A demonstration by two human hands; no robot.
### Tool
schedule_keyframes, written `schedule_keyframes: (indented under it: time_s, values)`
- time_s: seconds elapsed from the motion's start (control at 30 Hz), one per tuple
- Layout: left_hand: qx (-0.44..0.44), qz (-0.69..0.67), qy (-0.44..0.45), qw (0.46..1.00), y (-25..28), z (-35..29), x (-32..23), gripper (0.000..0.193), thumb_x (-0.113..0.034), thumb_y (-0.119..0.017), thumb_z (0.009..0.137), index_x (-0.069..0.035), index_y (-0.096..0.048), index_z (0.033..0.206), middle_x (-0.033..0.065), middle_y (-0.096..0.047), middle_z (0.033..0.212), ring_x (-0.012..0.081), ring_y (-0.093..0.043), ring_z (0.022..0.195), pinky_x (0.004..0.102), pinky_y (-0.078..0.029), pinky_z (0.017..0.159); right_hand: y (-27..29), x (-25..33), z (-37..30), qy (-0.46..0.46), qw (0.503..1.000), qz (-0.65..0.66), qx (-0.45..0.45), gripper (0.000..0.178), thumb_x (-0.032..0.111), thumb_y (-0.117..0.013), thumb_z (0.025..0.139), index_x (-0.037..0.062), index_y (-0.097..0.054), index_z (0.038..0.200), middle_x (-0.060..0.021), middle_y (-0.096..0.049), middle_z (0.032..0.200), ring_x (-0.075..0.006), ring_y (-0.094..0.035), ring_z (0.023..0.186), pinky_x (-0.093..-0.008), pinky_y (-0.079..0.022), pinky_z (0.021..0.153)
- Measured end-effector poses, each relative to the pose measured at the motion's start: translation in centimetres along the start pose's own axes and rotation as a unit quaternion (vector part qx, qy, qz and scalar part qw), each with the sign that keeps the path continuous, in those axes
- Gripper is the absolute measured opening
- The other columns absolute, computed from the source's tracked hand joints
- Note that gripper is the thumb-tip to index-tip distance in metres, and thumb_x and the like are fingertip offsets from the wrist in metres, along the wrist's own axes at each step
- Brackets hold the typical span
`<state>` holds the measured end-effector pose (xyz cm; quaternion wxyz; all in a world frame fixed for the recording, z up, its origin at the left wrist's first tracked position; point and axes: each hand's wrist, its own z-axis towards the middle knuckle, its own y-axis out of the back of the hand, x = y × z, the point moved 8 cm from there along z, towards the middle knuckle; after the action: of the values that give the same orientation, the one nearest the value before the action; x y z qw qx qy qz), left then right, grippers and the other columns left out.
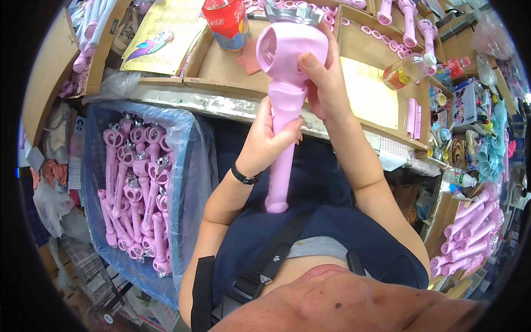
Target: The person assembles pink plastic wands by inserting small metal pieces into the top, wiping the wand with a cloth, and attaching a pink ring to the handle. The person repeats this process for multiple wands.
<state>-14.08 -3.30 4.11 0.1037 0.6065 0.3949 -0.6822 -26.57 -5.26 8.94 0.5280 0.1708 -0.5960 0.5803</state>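
Note:
A pink toy wand (283, 166) stands nearly upright before my chest, its lower end against my dark apron. Its rounded head has an oval opening on the left side and a silver crown (287, 12) at the top. My left hand (270, 137) is wrapped round the handle just below the head. Higher up, my right hand (323, 77) grips the head from the right, with the thumb pressed on its side. Part of the crown is cut off by the upper edge, and the right fingers behind the head are hidden.
At my left, a blue-lined bin (185, 166) holds many crowned pink wands. Cardboard trays (221, 80) on the bench hold pink rings, a red packet (228, 25) and a yellow sheet (368, 91). A plastic bottle (406, 72) lies at right, above a box of pink handles (470, 232).

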Motion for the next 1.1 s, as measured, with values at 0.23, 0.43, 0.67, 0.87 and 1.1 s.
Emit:
schedule_keyframes:
  time_s: [0.23, 0.43, 0.67, 0.87, 1.1]
  values:
    - [0.088, -0.06, 0.001, 0.994, -2.9, -3.6, -0.9, 0.085, -0.006, -0.061, 0.076, -0.005, -0.011, 0.145, 0.02, -0.049, 0.118, 0.0204, -0.058, 0.088, 0.0344, -0.05, 0.076, -1.6, 2.3, 2.9, 0.001, 0.999, 0.051, 0.006, 0.044, 0.035, -0.061, 0.089, 0.0041, -0.05, 0.119, -0.0067, -0.061, 0.101, -0.0126, -0.06, 0.086, -0.0279, -0.051, 0.071]
    - [0.125, -0.094, 0.016, 0.988, -3.5, -4.9, -1.3, 0.091, 0.0, -0.057, 0.076, -0.011, -0.002, 0.147, 0.0158, -0.047, 0.117, 0.0171, -0.056, 0.091, 0.0329, -0.049, 0.078, -3.9, 4.7, 1.1, 0.026, 0.993, 0.059, 0.1, 0.047, 0.035, -0.062, 0.089, 0.0026, -0.048, 0.119, -0.007, -0.06, 0.1, -0.0126, -0.059, 0.086, -0.0271, -0.05, 0.072]
    - [0.132, -0.111, 0.006, 0.985, -3.7, -5.3, -1.3, 0.09, -0.002, -0.058, 0.074, -0.011, -0.004, 0.146, 0.0162, -0.048, 0.114, 0.0181, -0.057, 0.089, 0.0333, -0.049, 0.078, -4.0, 5.4, 0.6, -0.059, 0.998, 0.009, -0.033, 0.057, 0.033, -0.07, 0.084, 0.0022, -0.044, 0.124, -0.0071, -0.057, 0.108, -0.0115, -0.056, 0.095, -0.026, -0.046, 0.082]
    - [0.109, -0.113, 0.027, 0.987, -3.7, -4.8, -1.8, 0.081, -0.004, -0.062, 0.076, -0.009, -0.015, 0.141, 0.0163, -0.053, 0.108, 0.0187, -0.06, 0.084, 0.0332, -0.051, 0.074, -5.1, 6.4, 0.0, 0.005, 0.997, 0.059, 0.041, 0.064, 0.033, -0.073, 0.081, 0.0019, -0.041, 0.127, -0.0075, -0.056, 0.11, -0.012, -0.054, 0.098, -0.0266, -0.045, 0.085]
    - [0.075, -0.093, 0.133, 0.984, -3.2, -2.1, -2.1, 0.062, -0.012, -0.069, 0.079, 0.0, -0.036, 0.13, 0.0155, -0.063, 0.089, 0.0193, -0.065, 0.069, 0.0308, -0.054, 0.064, -4.9, 5.7, 0.0, -0.02, 1.0, -0.008, -0.001, 0.068, 0.031, -0.075, 0.08, 0.0018, -0.037, 0.129, -0.0081, -0.055, 0.114, -0.0131, -0.054, 0.101, -0.0279, -0.045, 0.088]
